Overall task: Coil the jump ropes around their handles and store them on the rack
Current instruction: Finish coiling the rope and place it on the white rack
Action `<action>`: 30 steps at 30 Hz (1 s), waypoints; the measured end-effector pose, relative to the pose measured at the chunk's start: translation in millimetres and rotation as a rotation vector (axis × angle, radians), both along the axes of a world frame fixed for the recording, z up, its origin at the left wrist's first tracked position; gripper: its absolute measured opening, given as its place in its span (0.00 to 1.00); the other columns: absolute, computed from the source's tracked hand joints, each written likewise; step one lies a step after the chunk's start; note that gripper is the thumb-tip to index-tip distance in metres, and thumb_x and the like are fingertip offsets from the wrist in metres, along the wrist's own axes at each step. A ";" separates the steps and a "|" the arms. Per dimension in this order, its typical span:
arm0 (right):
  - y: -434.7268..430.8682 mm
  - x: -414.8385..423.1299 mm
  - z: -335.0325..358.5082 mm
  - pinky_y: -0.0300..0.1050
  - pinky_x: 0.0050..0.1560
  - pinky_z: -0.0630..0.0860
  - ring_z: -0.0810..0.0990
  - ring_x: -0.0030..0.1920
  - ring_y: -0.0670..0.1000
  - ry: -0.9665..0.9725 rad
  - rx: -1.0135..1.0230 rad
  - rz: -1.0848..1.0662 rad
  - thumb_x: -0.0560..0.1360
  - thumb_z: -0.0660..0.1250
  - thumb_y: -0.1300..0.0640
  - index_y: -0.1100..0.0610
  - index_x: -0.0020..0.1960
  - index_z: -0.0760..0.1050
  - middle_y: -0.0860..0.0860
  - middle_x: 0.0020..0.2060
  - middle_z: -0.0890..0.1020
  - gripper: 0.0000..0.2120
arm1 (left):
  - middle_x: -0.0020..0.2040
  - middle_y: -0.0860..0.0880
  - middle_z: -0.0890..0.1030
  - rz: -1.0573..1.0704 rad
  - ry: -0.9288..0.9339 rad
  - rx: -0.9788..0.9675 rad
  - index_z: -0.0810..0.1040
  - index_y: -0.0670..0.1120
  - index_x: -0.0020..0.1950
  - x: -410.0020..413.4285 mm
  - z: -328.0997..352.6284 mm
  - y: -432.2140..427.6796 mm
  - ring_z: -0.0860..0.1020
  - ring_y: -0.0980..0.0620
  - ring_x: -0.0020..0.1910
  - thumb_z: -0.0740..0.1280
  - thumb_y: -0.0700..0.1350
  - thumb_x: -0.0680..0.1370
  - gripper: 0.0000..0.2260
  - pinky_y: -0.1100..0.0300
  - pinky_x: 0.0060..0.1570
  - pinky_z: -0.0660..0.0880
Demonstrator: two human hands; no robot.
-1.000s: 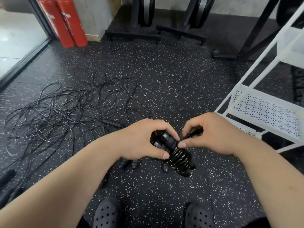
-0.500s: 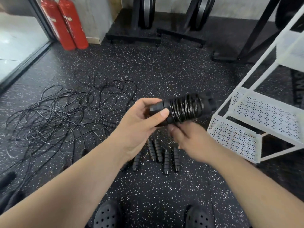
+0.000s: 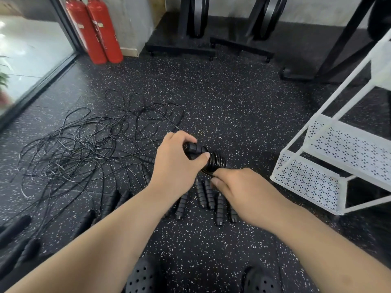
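Head view: the left grip (image 3: 175, 163) is curled round the handle end of a jump rope bundle (image 3: 216, 161), held above the floor near the rack (image 3: 304, 163). The right grip (image 3: 243, 187) appears to pinch the cord under the coil. This coiling looks almost done; storing is not yet done, and a tangle of ropes (image 3: 84, 149) lies on the floor. The labels on the fire extinguishers (image 3: 95, 32) are too small to read.

glossy rope coils (image 3: 215, 161); perforated white-painted metal rack (image 3: 306, 182); speckled floor (image 3: 232, 102).

left hand (image 3: 174, 166), right hand (image 3: 243, 188), forearms (image 3: 101, 240): bare | feet: black clogs (image 3: 142, 278), round holes
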State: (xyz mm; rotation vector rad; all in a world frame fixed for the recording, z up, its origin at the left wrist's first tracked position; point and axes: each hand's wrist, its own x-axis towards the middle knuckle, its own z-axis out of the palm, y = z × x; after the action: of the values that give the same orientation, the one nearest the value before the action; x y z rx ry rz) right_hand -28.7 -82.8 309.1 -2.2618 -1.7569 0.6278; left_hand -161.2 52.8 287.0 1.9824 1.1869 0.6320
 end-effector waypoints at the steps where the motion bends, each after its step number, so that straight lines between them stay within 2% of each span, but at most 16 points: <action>1: -1.9 -5.3 1.0 0.52 0.41 0.78 0.79 0.37 0.48 -0.027 -0.003 0.016 0.88 0.53 0.43 0.48 0.48 0.74 0.46 0.36 0.80 0.16 | 0.53 0.59 0.74 -0.011 0.013 0.036 0.79 0.57 0.57 0.7 -1.8 -1.2 0.76 0.59 0.52 0.80 0.53 0.74 0.15 0.65 0.50 0.69; 3: -5.5 -13.7 1.4 0.54 0.41 0.77 0.79 0.38 0.51 -0.083 -0.024 0.047 0.88 0.52 0.43 0.48 0.49 0.72 0.46 0.37 0.78 0.16 | 0.52 0.59 0.73 -0.031 0.035 0.089 0.79 0.56 0.56 0.9 -6.3 -1.2 0.75 0.58 0.52 0.80 0.53 0.74 0.14 0.62 0.52 0.70; 5: -7.7 -12.1 0.5 0.53 0.41 0.77 0.79 0.39 0.52 -0.134 -0.031 0.057 0.88 0.51 0.43 0.48 0.49 0.71 0.46 0.37 0.78 0.15 | 0.51 0.59 0.74 -0.043 0.049 0.107 0.80 0.56 0.55 0.4 -10.0 -0.1 0.75 0.61 0.50 0.79 0.53 0.74 0.13 0.61 0.51 0.70; 7: -8.7 -4.3 0.8 0.52 0.42 0.78 0.79 0.38 0.50 -0.144 -0.023 0.045 0.88 0.52 0.42 0.47 0.49 0.72 0.46 0.37 0.78 0.16 | 0.50 0.59 0.74 -0.053 0.043 0.105 0.80 0.55 0.54 0.5 -11.2 0.2 0.75 0.64 0.50 0.79 0.53 0.74 0.13 0.63 0.50 0.70; 11: -11.2 15.9 1.1 0.49 0.44 0.81 0.81 0.37 0.43 -0.113 0.037 -0.006 0.86 0.56 0.39 0.43 0.51 0.78 0.42 0.37 0.82 0.15 | 0.52 0.59 0.75 -0.204 0.055 0.122 0.81 0.56 0.57 4.3 -7.1 -1.3 0.76 0.62 0.52 0.81 0.54 0.74 0.15 0.65 0.53 0.71; 14: -11.9 36.5 9.7 0.36 0.37 0.74 0.81 0.34 0.38 0.041 0.064 -0.098 0.82 0.65 0.39 0.37 0.53 0.83 0.38 0.35 0.84 0.08 | 0.55 0.60 0.76 -0.363 0.011 0.102 0.82 0.58 0.60 5.6 -3.0 -2.3 0.78 0.61 0.55 0.81 0.53 0.74 0.17 0.61 0.59 0.75; 15: -12.3 41.9 13.0 0.33 0.35 0.71 0.81 0.35 0.37 0.114 0.077 -0.143 0.81 0.69 0.41 0.37 0.51 0.85 0.38 0.34 0.84 0.06 | 0.55 0.61 0.77 -0.409 0.005 0.089 0.82 0.59 0.61 6.1 -2.0 -3.4 0.78 0.62 0.56 0.81 0.52 0.74 0.18 0.62 0.60 0.75; 17: -13.0 47.1 16.5 0.31 0.36 0.71 0.83 0.34 0.38 0.280 0.131 -0.225 0.78 0.76 0.45 0.41 0.46 0.86 0.40 0.33 0.86 0.02 | 0.56 0.61 0.77 -0.489 0.024 0.089 0.82 0.59 0.63 7.6 0.1 -5.8 0.78 0.62 0.57 0.81 0.51 0.75 0.18 0.66 0.60 0.74; 20: -12.7 47.1 16.9 0.37 0.40 0.76 0.85 0.35 0.41 0.400 0.191 -0.281 0.73 0.81 0.48 0.45 0.43 0.86 0.44 0.32 0.86 0.05 | 0.58 0.63 0.78 -0.576 0.047 0.066 0.82 0.60 0.66 9.6 3.0 -5.8 0.78 0.63 0.59 0.79 0.50 0.77 0.19 0.69 0.61 0.72; 24: -12.0 51.8 19.8 0.45 0.45 0.81 0.86 0.37 0.47 0.532 0.272 -0.327 0.71 0.83 0.49 0.47 0.46 0.86 0.48 0.33 0.87 0.07 | 0.63 0.62 0.80 -0.628 -0.028 -0.093 0.76 0.60 0.75 7.3 6.3 -2.9 0.79 0.61 0.65 0.76 0.47 0.81 0.23 0.56 0.71 0.74; 27: -10.9 56.5 19.0 0.45 0.44 0.79 0.83 0.36 0.46 0.672 0.277 -0.376 0.73 0.81 0.51 0.48 0.47 0.86 0.51 0.34 0.85 0.06 | 0.64 0.56 0.83 -0.617 -0.145 -0.257 0.73 0.61 0.77 4.9 11.2 -5.8 0.81 0.56 0.66 0.75 0.44 0.82 0.26 0.50 0.74 0.73; 30: -7.8 51.3 13.6 0.40 0.42 0.77 0.80 0.37 0.46 0.831 0.243 -0.408 0.76 0.78 0.53 0.53 0.50 0.85 0.51 0.35 0.81 0.06 | 0.62 0.55 0.85 -0.506 -0.302 -0.444 0.76 0.64 0.73 3.8 14.6 -6.9 0.82 0.56 0.64 0.76 0.42 0.80 0.26 0.50 0.73 0.73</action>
State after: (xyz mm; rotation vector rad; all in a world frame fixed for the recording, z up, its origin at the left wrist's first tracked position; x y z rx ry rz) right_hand 22.5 -90.6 322.7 -1.7223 -0.8892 0.9968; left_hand -157.5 45.9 301.6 1.6398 0.5464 0.3484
